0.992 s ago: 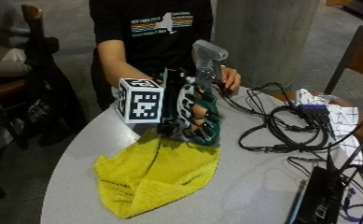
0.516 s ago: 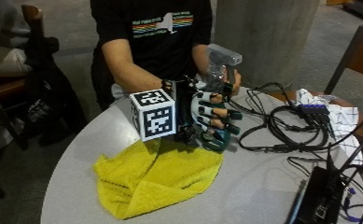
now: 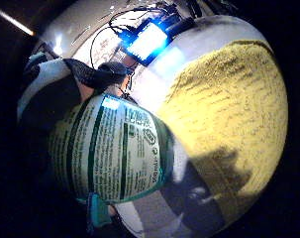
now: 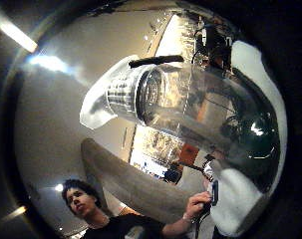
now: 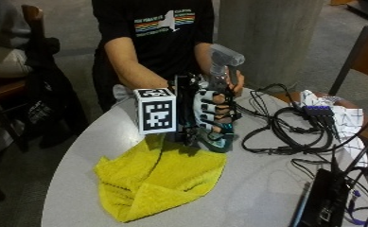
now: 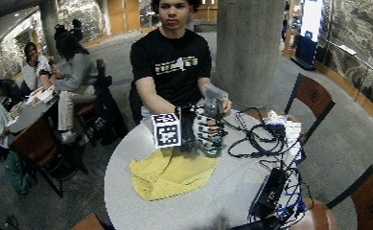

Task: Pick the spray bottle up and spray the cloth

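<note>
In the outside view my gloved right hand grips the body of the spray bottle, upright at the far edge of the yellow cloth. The bottle's grey spray head rises above my fingers. Its base is at or just above the table; I cannot tell which. The person's bare left hand touches the bottle's neck. The little finger side palm view shows the green label of the bottle close up, with the cloth beside it. The thumb side palm view shows the bottle's clear top.
The round grey table carries a tangle of black cables to the right of the bottle. A black device lies at the near right edge and a white checked cloth at the far right. A chair stands behind.
My hand and the bottle have shifted a little to the right and stand more upright. The cloth has not moved.
</note>
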### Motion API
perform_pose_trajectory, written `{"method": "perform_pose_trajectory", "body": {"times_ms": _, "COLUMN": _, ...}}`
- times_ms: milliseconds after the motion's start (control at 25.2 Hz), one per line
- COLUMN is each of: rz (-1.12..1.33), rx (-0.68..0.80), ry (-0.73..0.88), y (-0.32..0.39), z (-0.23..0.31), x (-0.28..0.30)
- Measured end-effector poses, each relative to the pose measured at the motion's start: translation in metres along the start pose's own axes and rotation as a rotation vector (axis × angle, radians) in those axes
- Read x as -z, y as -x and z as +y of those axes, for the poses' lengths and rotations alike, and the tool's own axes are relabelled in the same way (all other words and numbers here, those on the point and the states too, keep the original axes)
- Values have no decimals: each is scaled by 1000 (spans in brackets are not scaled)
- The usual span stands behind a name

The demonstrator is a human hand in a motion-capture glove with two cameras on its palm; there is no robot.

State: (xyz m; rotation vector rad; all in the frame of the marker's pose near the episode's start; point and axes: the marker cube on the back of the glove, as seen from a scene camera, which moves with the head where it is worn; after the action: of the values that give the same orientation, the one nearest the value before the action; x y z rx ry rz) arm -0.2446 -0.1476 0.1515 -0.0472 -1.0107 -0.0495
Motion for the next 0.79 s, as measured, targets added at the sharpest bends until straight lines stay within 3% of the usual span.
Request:
{"method": "perform_pose_trajectory", "body": {"times_ms": 198, "rz": 4, "rx": 52, "ry": 59, "y": 26, "z": 32, "x": 20}}
{"method": "perform_pose_trajectory", "body": {"times_ms": 397, "rz": 48, "rx": 113, "ry": 44, "y": 61, "z": 72, "x": 85}}
{"method": "perform_pose_trajectory", "body": {"times_ms": 635, "rz": 268, "rx": -232, "ry": 43, "y": 61, "z": 115, "x": 198}}
{"method": "perform_pose_trajectory", "body": {"times_ms": 794, "rz": 405, "rx": -383, "ry": 87, "y": 57, "z": 116, "x": 232}}
